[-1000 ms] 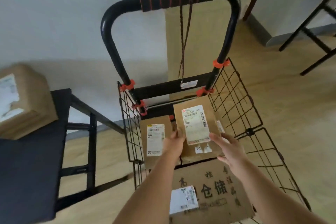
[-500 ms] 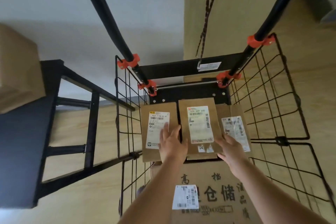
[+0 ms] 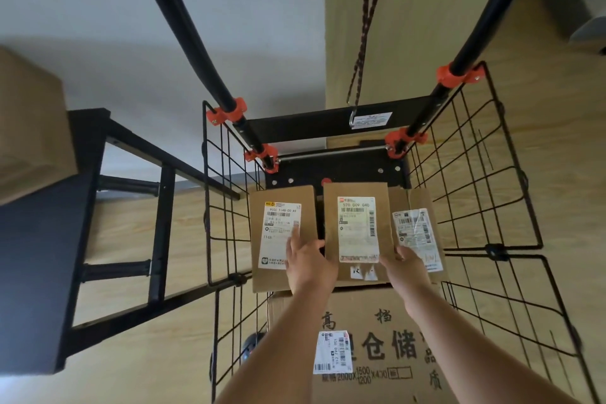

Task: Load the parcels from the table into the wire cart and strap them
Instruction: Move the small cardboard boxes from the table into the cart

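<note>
The black wire cart (image 3: pixel 485 193) stands below me, with orange clamps on its handle posts. At its far end three brown labelled parcels lie side by side: a left one (image 3: pixel 282 207), a middle one (image 3: pixel 357 223) and a right one (image 3: pixel 416 226). A large printed carton (image 3: pixel 387 348) fills the near end. My left hand (image 3: pixel 308 267) rests flat on the left parcel, its thumb against the middle parcel's left edge. My right hand (image 3: pixel 405 269) pinches the middle parcel's right edge. A dark strap cord (image 3: pixel 362 29) hangs from the handle, its hook at the crossbar.
A black table (image 3: pixel 36 272) stands to the left of the cart, with another brown parcel (image 3: pixel 29 128) on it at the frame's edge. A white wall and a wooden panel rise behind the cart. Light wood floor surrounds it.
Both hands have lowered the middle parcel down between the left and right parcels at the cart's far end. The view has dropped closer over the cart.
</note>
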Demonstrator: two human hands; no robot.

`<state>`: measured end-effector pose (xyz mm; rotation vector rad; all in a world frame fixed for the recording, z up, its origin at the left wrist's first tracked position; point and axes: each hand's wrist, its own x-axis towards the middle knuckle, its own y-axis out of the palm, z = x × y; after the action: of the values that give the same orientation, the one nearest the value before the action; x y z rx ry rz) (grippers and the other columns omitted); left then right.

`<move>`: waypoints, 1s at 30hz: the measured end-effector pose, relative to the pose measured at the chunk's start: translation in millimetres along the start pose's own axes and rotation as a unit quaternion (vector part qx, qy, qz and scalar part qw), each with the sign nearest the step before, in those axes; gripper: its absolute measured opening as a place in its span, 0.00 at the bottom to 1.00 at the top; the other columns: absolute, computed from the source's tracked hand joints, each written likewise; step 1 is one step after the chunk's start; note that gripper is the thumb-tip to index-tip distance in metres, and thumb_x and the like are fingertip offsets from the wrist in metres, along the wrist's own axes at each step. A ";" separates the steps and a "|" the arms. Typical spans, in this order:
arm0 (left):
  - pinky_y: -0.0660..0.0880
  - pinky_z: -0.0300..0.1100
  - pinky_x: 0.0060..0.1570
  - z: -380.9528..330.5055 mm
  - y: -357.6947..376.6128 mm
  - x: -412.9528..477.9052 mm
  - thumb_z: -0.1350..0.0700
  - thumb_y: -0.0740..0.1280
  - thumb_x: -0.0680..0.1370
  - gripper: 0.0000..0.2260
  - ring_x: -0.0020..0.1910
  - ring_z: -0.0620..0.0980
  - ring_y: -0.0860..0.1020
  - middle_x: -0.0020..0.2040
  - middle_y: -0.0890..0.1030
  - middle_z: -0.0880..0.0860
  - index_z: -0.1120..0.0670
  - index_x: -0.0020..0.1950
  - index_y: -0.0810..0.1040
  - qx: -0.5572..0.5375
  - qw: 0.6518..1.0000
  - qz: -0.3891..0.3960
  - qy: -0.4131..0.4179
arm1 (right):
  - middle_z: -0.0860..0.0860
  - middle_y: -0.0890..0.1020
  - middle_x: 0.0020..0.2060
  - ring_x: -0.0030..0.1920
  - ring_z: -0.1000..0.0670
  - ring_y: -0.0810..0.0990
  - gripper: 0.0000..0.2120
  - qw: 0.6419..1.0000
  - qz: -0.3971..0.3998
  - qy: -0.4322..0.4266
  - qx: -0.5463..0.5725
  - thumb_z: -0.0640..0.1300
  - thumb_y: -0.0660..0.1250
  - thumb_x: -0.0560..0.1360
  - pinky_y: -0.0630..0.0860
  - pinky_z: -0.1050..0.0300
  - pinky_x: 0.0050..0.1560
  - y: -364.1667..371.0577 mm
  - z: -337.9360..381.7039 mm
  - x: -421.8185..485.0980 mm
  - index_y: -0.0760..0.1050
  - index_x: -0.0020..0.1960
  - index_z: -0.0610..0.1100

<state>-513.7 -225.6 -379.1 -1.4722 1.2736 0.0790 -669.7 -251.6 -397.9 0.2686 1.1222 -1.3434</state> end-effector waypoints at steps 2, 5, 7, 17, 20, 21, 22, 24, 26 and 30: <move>0.62 0.53 0.73 -0.4 -1.9 -2.7 0.48 0.68 0.78 0.17 0.79 0.51 0.48 0.81 0.49 0.49 0.47 0.67 0.76 0.006 1.000 0.010 -0.006 | 0.50 0.80 0.40 0.33 0.51 0.76 0.18 1.000 0.007 -0.010 -0.019 0.42 0.62 0.79 0.76 0.53 0.31 1.1 5.9 -3.5 0.69 0.68 0.41; 0.62 0.51 0.74 2.0 -3.0 -9.8 0.51 0.66 0.79 0.18 0.78 0.51 0.51 0.80 0.50 0.51 0.49 0.69 0.75 0.016 0.999 0.027 -0.005 | 0.45 0.81 0.59 0.33 0.53 0.74 0.27 0.998 -0.002 -0.031 -0.048 0.43 0.62 0.79 0.69 0.60 0.28 2.9 15.0 -10.5 0.60 0.76 0.43; 0.66 0.52 0.71 2.8 -4.2 -18.0 0.49 0.65 0.80 0.17 0.76 0.53 0.58 0.77 0.58 0.52 0.52 0.67 0.76 0.018 0.999 0.028 0.003 | 0.46 0.79 0.61 0.35 0.53 0.75 0.26 0.995 -0.016 -0.060 -0.075 0.43 0.63 0.79 0.68 0.62 0.26 3.6 19.5 -18.3 0.62 0.76 0.46; 0.71 0.51 0.66 22.7 -48.4 -55.7 0.54 0.64 0.76 0.23 0.67 0.53 0.68 0.70 0.68 0.52 0.52 0.72 0.69 -0.032 0.998 0.049 -0.009 | 0.47 0.77 0.65 0.48 0.52 0.77 0.20 0.987 0.001 -0.118 -0.107 0.45 0.65 0.79 0.75 0.58 0.43 21.8 53.6 -76.7 0.70 0.70 0.45; 0.75 0.46 0.61 35.7 -75.0 -65.9 0.56 0.66 0.76 0.23 0.61 0.50 0.72 0.67 0.71 0.51 0.49 0.71 0.70 -0.061 0.998 0.018 0.006 | 0.55 0.79 0.48 0.42 0.53 0.79 0.16 0.984 0.000 -0.140 -0.113 0.47 0.63 0.79 0.75 0.60 0.37 36.3 70.0 -103.8 0.73 0.66 0.46; 0.77 0.45 0.58 41.2 -86.4 -69.8 0.56 0.66 0.76 0.22 0.59 0.49 0.74 0.66 0.71 0.51 0.49 0.70 0.71 -0.072 0.997 0.004 0.010 | 0.58 0.77 0.44 0.39 0.56 0.78 0.16 0.981 -0.004 -0.154 -0.120 0.47 0.63 0.79 0.71 0.62 0.33 43.3 76.7 -115.1 0.73 0.66 0.46; 0.78 0.45 0.56 45.8 -97.1 -73.7 0.56 0.66 0.77 0.21 0.57 0.49 0.76 0.66 0.72 0.51 0.49 0.70 0.71 -0.085 0.996 -0.005 0.014 | 0.58 0.77 0.42 0.39 0.59 0.76 0.15 0.979 -0.010 -0.168 -0.117 0.46 0.63 0.79 0.69 0.65 0.32 50.9 83.1 -125.4 0.74 0.66 0.46; 0.79 0.45 0.56 54.5 -117.2 -83.4 0.57 0.66 0.78 0.22 0.56 0.50 0.77 0.66 0.73 0.53 0.51 0.72 0.69 -0.113 0.993 0.000 0.032 | 0.60 0.78 0.43 0.41 0.62 0.75 0.15 0.976 -0.017 -0.192 -0.105 0.45 0.64 0.79 0.67 0.69 0.31 66.0 96.5 -147.5 0.74 0.66 0.47; 0.78 0.44 0.54 63.8 -137.5 -94.8 0.57 0.66 0.78 0.23 0.55 0.49 0.78 0.66 0.74 0.53 0.52 0.72 0.67 -0.130 0.989 0.005 0.066 | 0.62 0.75 0.40 0.41 0.61 0.77 0.15 0.974 -0.019 -0.208 -0.091 0.46 0.64 0.79 0.70 0.67 0.33 81.6 107.3 -171.2 0.75 0.65 0.48; 0.79 0.42 0.48 100.7 -182.1 -114.8 0.58 0.65 0.79 0.18 0.48 0.46 0.77 0.61 0.78 0.52 0.51 0.69 0.69 -0.148 0.984 -0.025 0.097 | 0.57 0.78 0.41 0.40 0.53 0.79 0.14 0.971 -0.030 -0.227 -0.072 0.47 0.63 0.79 0.72 0.59 0.34 117.7 118.0 -218.3 0.75 0.65 0.50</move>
<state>-374.2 -117.3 -220.1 -1.8008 1.4260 0.0968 -474.3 -166.7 -224.6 -0.1766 0.8390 -1.2851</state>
